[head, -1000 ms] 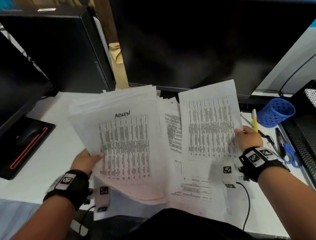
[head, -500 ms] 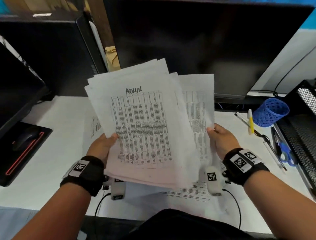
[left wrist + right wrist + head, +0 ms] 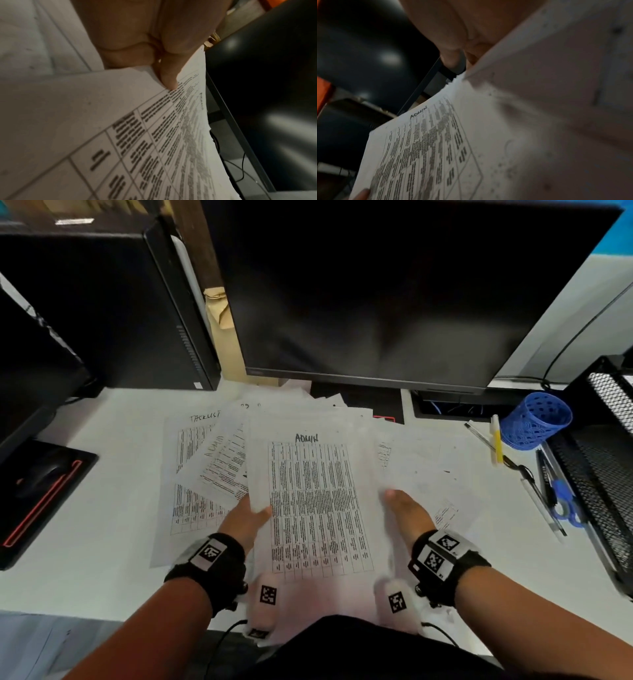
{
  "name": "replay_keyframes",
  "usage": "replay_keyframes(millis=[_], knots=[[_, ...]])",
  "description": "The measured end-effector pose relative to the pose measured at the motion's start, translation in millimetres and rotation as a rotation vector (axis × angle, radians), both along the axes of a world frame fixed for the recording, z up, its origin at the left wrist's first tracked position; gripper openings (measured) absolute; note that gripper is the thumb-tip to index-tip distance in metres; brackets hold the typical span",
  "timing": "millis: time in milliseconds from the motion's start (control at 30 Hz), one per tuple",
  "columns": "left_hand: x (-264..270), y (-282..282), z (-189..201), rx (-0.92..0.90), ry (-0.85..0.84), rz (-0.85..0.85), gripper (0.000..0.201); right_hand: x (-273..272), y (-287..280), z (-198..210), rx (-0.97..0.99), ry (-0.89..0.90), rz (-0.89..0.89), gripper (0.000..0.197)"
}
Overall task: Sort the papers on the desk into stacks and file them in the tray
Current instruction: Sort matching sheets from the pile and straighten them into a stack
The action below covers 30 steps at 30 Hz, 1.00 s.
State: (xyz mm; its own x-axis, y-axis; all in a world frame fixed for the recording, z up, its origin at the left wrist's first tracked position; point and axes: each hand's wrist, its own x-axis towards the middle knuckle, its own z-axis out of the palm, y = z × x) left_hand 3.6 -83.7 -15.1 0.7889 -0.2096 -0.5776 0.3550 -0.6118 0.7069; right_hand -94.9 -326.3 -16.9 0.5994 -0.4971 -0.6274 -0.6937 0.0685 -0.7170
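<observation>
A stack of printed papers, its top sheet headed "ADMIN", is held low over the white desk between both hands. My left hand grips the stack's left edge, thumb on the top sheet and fingers hidden beneath. At the right edge my right hand holds the stack; its thumb shows, while the paper hides the fingers. More sheets lie fanned on the desk: a "TASKLIST" sheet, an angled sheet and pale sheets on the right. The black mesh tray stands at the far right.
A large dark monitor rises behind the papers, with a computer tower to its left. A blue mesh pen cup lies tipped beside pens and blue scissors near the tray. A mouse on a black pad sits at the left.
The sheet my right hand held apart has joined the stack. Both hands have lowered the stack from up in front of the monitor to just over the desk.
</observation>
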Motion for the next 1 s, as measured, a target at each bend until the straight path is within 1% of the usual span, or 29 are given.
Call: replay_keyframes(millis=[33,67,100,133,200,267,300,400,467,533,600,667,700,767,833,900,933,1000], knots=[[-1.6,0.3,-1.1,0.009,-0.002,-0.008,0.049,0.5,-1.0,-3.1,-0.116,0.044,0.149,0.032],[-3.4,-0.4,-1.6,0.014,-0.005,-0.019,0.050,1.5,-2.4,-5.9,-0.219,0.096,0.256,0.027],[-2.1,0.6,-4.2,0.030,-0.002,-0.031,0.051,2.8,-5.3,-9.1,-0.268,0.133,0.322,0.024],[-0.8,1.2,-5.6,0.057,0.001,-0.068,0.053,3.9,-8.4,-12.4,-0.288,0.149,0.356,0.021],[3.7,2.3,-3.6,0.098,-0.002,-0.139,0.053,6.9,-10.7,-9.1,-0.333,0.127,0.395,0.014],[10.2,3.5,1.6,0.098,-0.036,-0.147,0.050,10.3,-10.2,0.2,-0.370,0.042,0.397,0.012],[13.5,4.3,5.5,0.067,-0.053,-0.130,0.048,12.5,-10.5,5.2,-0.378,-0.010,0.390,0.012],[23.3,4.3,26.2,-0.071,-0.125,-0.025,0.047,20.4,-12.2,28.3,-0.371,-0.176,0.293,0.014],[27.9,1.9,43.9,-0.203,-0.212,0.047,0.048,24.5,-12.6,46.4,-0.375,-0.319,0.222,0.016],[30.0,-1.9,63.7,-0.288,-0.314,0.095,0.048,26.8,-10.4,63.8,-0.403,-0.459,0.154,0.016],[29.0,-7.0,80.0,-0.389,-0.382,0.123,0.049,27.8,-6.9,77.0,-0.354,-0.614,0.068,0.018],[26.2,-11.3,86.7,-0.460,-0.417,0.149,0.048,27.2,-2.3,83.8,-0.262,-0.723,0.001,0.017],[24.0,-13.5,87.7,-0.469,-0.426,0.154,0.047,26.8,-0.2,84.4,-0.233,-0.745,-0.018,0.016],[18.1,-17.7,85.4,-0.463,-0.420,0.153,0.047,27.6,2.9,81.3,-0.257,-0.749,-0.019,0.018],[11.5,-22.6,82.8,-0.449,-0.393,0.148,0.047,29.2,5.8,77.7,-0.308,-0.725,-0.024,0.024],[6.4,-26.6,82.7,-0.439,-0.356,0.162,0.052,31.5,8.2,74.9,-0.307,-0.720,-0.032,0.033],[5.4,-27.8,82.8,-0.440,-0.362,0.171,0.052,32.6,9.9,74.4,-0.297,-0.726,-0.035,0.036],[5.7,-30.1,84.6,-0.461,-0.400,0.205,0.044,34.9,13.7,76.0,-0.278,-0.754,-0.057,0.040]])
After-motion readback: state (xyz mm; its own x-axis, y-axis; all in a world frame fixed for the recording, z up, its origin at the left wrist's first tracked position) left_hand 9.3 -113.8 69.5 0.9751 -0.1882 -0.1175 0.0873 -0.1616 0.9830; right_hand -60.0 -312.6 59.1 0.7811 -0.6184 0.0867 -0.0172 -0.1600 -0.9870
